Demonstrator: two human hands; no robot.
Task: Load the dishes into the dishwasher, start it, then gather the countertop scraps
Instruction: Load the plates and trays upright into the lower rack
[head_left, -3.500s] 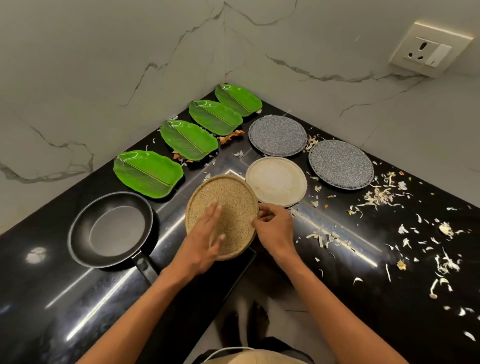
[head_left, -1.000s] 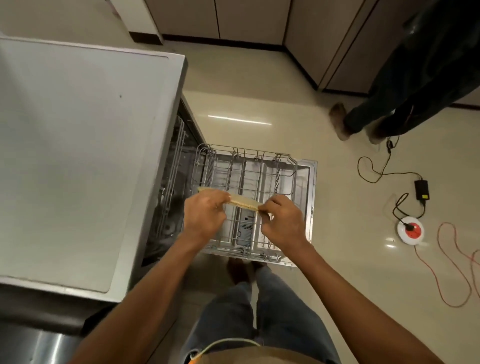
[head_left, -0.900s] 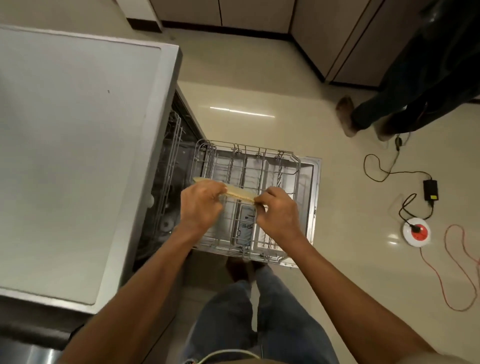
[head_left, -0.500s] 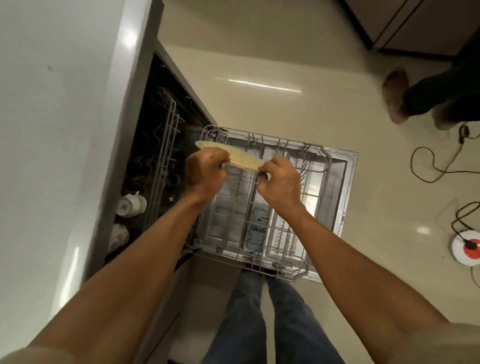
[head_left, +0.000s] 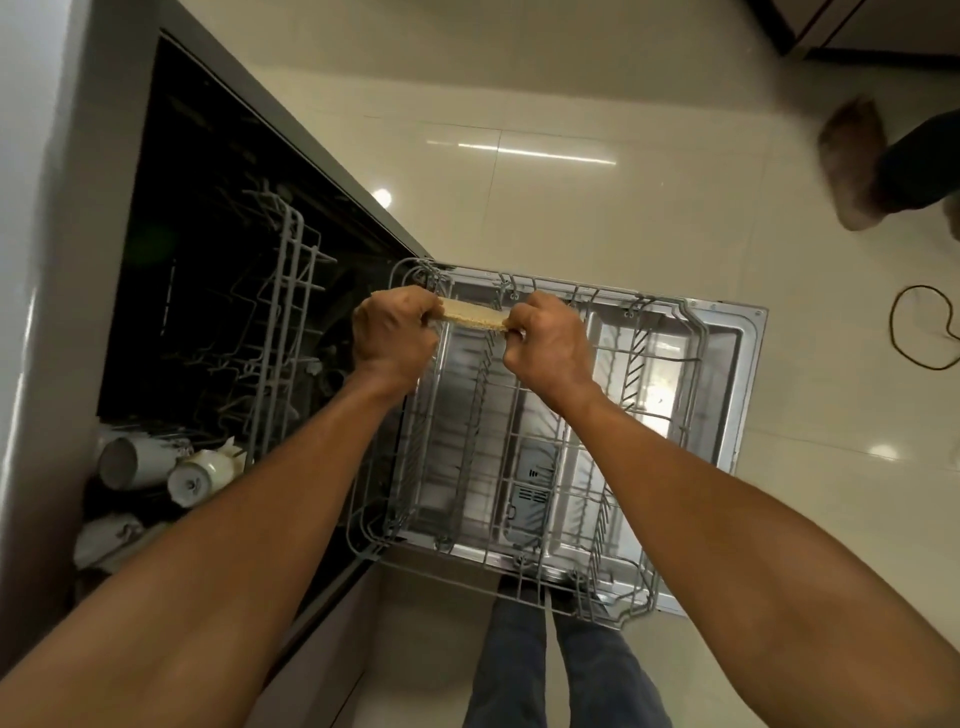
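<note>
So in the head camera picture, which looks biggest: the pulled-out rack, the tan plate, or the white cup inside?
Largest to smallest, as they look:
1. The pulled-out rack, by far.
2. The white cup and the tan plate: unsure. The plate shows only its thin edge, with both hands covering its ends.

My single head-worn view, looking steeply down, close above the pulled-out dishwasher rack (head_left: 524, 441), open dishwasher (head_left: 218, 291) at left, floor beyond.
</note>
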